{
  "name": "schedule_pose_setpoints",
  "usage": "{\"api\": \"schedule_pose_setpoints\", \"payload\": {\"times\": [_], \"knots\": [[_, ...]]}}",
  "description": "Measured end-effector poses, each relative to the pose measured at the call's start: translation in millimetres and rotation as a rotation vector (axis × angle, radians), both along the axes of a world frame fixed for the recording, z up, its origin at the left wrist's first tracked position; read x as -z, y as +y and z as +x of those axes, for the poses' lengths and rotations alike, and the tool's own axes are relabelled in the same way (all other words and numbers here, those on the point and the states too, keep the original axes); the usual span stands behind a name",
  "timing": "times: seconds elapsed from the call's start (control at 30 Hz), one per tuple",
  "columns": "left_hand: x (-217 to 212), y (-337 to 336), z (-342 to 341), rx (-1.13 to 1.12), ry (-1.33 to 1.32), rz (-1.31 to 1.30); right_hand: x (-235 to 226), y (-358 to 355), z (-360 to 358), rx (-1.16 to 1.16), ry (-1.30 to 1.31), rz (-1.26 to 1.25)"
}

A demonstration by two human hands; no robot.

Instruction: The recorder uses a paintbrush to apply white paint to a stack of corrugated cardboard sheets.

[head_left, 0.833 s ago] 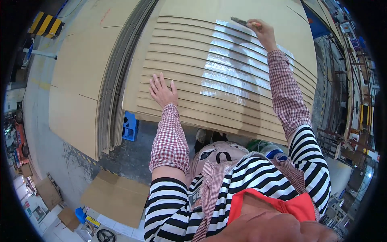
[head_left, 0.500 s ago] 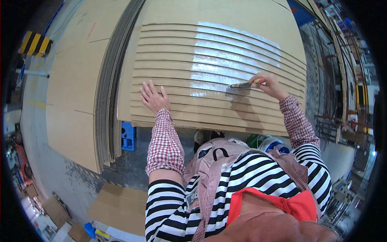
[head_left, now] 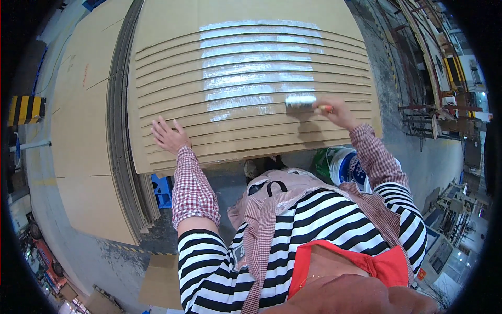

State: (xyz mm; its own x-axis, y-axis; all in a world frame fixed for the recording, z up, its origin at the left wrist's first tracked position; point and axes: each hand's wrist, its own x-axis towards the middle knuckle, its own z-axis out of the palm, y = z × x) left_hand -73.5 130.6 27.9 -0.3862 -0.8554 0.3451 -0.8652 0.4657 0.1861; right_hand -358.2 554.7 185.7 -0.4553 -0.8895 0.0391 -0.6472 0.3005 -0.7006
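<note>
Overlapping brown cardboard sheets (head_left: 251,145) lie fanned in front of me, with only a strip of each showing. A shiny wet-looking coating (head_left: 246,65) covers the middle of the farther strips. My left hand (head_left: 170,136) lies flat with spread fingers on the left part of the nearer strips. In my right hand (head_left: 338,112) is a flat paintbrush (head_left: 300,102), held by its red and yellowish handle. Its bristle end points left, at the right lower edge of the coated area. My fingers partly hide the handle.
A tall stack of large cardboard sheets (head_left: 86,131) stands at the left. A white and blue bucket (head_left: 349,166) is on the floor near my right side. A blue plastic pallet (head_left: 162,191) shows below the stack. Metal racks (head_left: 426,118) stand at the far right.
The view has shifted, so the sheets appear farther left and the bucket shows more. The brush has turned its broad face up, and more coating shows on the strips near it.
</note>
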Motion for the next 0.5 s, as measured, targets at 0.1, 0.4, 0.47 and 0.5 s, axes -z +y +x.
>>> {"api": "schedule_pose_setpoints", "payload": {"times": [0.1, 0.4, 0.47, 0.5], "knots": [[-0.6, -0.1, -0.4, -0.002, -0.017, -0.024, -16.0, 21.2, 4.5, 0.503, -0.233, -0.076], [1.5, -1.9, 1.3, 0.003, -0.002, 0.002, -18.0, -7.8, -113.8, 0.908, -1.158, -0.929], [1.9, -2.2, 1.5, 0.002, -0.006, 0.004, -3.1, -44.9, -141.9, 0.838, -0.897, -0.965], [2.2, -2.4, 1.2, -0.001, -0.010, 0.006, 1.9, -62.8, -154.6, 0.753, -0.721, -0.907]]}}
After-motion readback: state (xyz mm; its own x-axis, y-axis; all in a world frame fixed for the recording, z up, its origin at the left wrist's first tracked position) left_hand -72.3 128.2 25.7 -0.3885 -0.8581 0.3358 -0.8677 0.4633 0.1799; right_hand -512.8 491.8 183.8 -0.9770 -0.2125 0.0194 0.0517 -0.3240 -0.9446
